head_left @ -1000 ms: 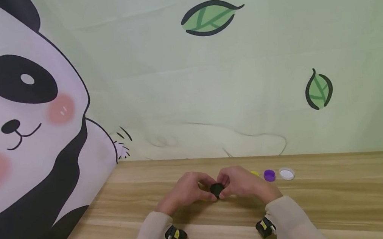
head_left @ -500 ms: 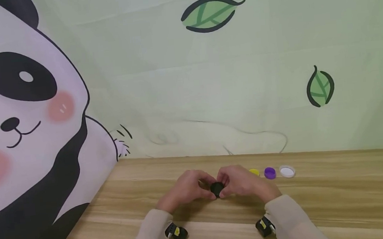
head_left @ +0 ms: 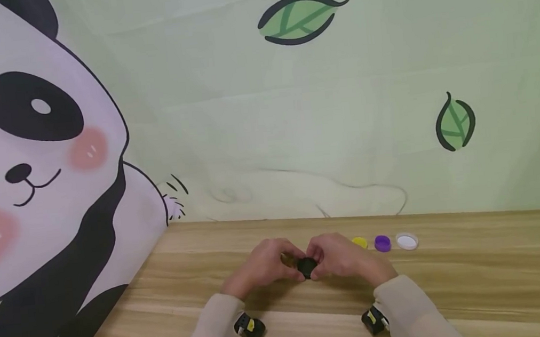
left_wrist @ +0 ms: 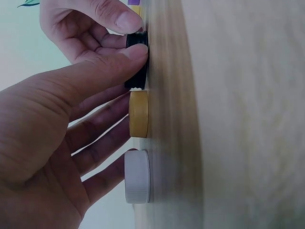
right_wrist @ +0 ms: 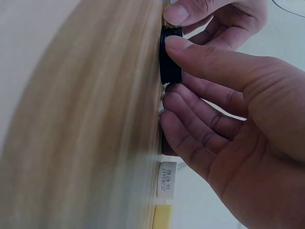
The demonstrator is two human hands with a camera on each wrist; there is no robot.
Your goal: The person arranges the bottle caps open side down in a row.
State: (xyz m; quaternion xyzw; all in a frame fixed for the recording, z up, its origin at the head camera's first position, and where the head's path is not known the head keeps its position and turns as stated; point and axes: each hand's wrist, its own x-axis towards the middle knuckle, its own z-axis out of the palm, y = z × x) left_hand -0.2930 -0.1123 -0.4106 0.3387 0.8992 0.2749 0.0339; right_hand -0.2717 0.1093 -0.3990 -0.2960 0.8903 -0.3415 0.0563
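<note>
A black bottle cap (head_left: 307, 267) lies on the wooden table, between the thumbs and fingers of both hands. My left hand (head_left: 270, 265) pinches it from the left, thumb on the near side. From the right, my right hand (head_left: 339, 259) grips it likewise, its thumb pressed to the cap's side in the right wrist view. A gold cap (left_wrist: 138, 114) and a ribbed white cap (left_wrist: 137, 176) stand beside the left fingers in the left wrist view. The gold one shows only partly behind that hand in the head view.
To the right of the hands lie a yellow cap (head_left: 359, 243), a purple cap (head_left: 382, 243) and a white cap (head_left: 407, 241) in a row. A white piece with printed digits (right_wrist: 167, 180) shows in the right wrist view. A panda-printed cloth (head_left: 226, 113) hangs behind the table.
The head view has shifted slightly, showing more of the yellow cap. Both hands keep hold of the black bottle cap at about the same spot.
</note>
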